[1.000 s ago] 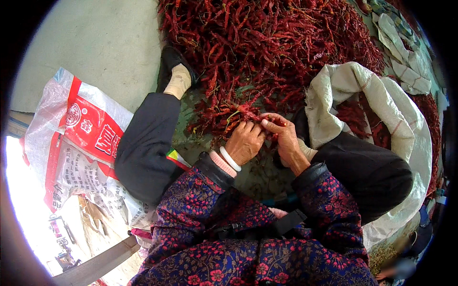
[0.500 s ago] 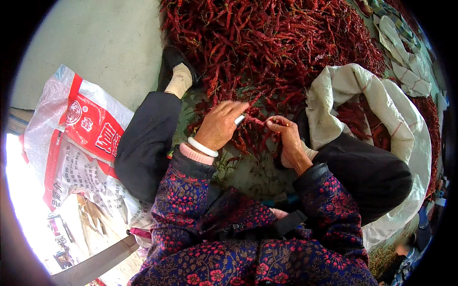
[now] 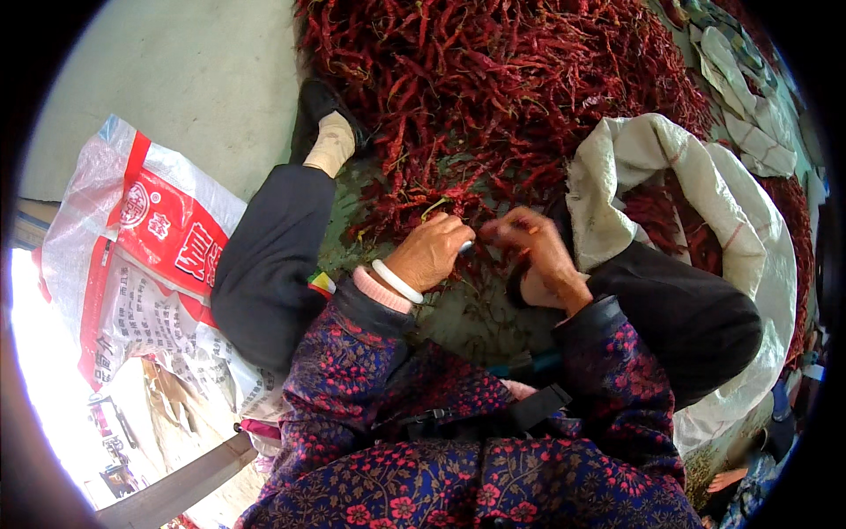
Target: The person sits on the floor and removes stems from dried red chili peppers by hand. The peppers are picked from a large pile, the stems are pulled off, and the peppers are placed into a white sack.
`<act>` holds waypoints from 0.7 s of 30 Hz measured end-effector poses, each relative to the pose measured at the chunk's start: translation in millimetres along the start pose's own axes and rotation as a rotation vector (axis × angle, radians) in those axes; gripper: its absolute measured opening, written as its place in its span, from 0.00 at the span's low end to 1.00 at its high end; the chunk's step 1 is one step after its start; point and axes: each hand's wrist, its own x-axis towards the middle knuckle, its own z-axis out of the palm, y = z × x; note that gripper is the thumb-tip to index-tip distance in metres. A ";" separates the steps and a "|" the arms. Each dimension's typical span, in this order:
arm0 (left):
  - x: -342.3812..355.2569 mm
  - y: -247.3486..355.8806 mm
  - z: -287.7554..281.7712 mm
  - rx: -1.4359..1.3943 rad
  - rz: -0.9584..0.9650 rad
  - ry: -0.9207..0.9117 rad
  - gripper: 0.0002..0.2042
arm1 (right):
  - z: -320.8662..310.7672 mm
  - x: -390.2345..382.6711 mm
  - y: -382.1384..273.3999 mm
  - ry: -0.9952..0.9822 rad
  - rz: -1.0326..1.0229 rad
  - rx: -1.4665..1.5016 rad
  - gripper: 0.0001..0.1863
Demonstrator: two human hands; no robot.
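Observation:
My left hand (image 3: pixel 432 251), with a white bracelet and a silvery ring, is closed, its fingers curled inward. What it holds, if anything, is hidden. Just beyond its knuckles a pale green stem (image 3: pixel 434 209) shows among the red chilies. Close on its right is my right hand (image 3: pixel 542 251), fingers bent and smeared by motion, so its grip cannot be made out. Both hands are over the near edge of a large heap of dried red chilies (image 3: pixel 502 97). Loose chilies and stem bits lie under and between them.
An open white woven sack (image 3: pixel 740 220) with its rim rolled down stands at my right knee, red chilies (image 3: pixel 656 216) inside. A white and red printed bag (image 3: pixel 167 234) lies by my left leg. Another person's hand (image 3: pixel 727 480) shows at lower right.
My left hand has moved right and nearer to me, its fingers going from stretched to curled. My right hand has shifted slightly. The chili seen between them is no longer visible there.

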 end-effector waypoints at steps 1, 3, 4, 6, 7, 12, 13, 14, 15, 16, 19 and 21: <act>0.7 4.3 -0.3 -0.004 0.005 -0.005 0.11 | 7.3 -7.1 -10.7 -0.163 0.085 -0.221 0.04; -0.9 6.4 1.9 -0.016 0.003 -0.013 0.10 | 10.5 -10.6 -6.6 -0.253 0.213 -0.016 0.06; -1.5 6.5 2.8 -0.033 0.014 -0.008 0.10 | 11.2 -11.6 -5.2 -0.298 0.275 0.083 0.07; -3.1 6.8 4.9 -0.069 0.033 0.003 0.11 | 11.7 -11.8 4.8 -0.234 0.242 0.124 0.09; -4.5 5.3 7.4 -0.062 0.035 -0.008 0.11 | 14.3 -11.7 7.5 -0.202 0.210 0.106 0.09; -9.8 0.9 14.7 -0.056 -0.038 -0.115 0.12 | 14.8 -10.4 -3.0 -0.184 0.142 -0.386 0.09; -8.3 1.7 16.6 -0.071 -0.044 -0.101 0.11 | 12.8 -11.5 0.3 -0.172 0.181 -0.368 0.09; -7.1 1.2 18.1 -0.068 -0.041 -0.099 0.11 | 11.5 -12.2 2.1 -0.160 0.220 -0.350 0.09; -5.4 0.0 19.8 -0.066 -0.038 -0.098 0.11 | 10.5 -12.4 2.0 -0.141 0.238 -0.328 0.09; -7.0 -0.2 20.0 -0.060 -0.045 -0.098 0.10 | 13.0 -13.0 1.3 -0.131 0.258 -0.302 0.08; -8.6 2.3 21.0 0.000 -0.032 -0.070 0.08 | 15.8 -12.6 4.7 -0.102 0.252 -0.297 0.07; -8.6 6.9 19.8 -0.003 -0.045 -0.087 0.07 | 15.6 -13.3 10.9 -0.093 0.146 -0.409 0.08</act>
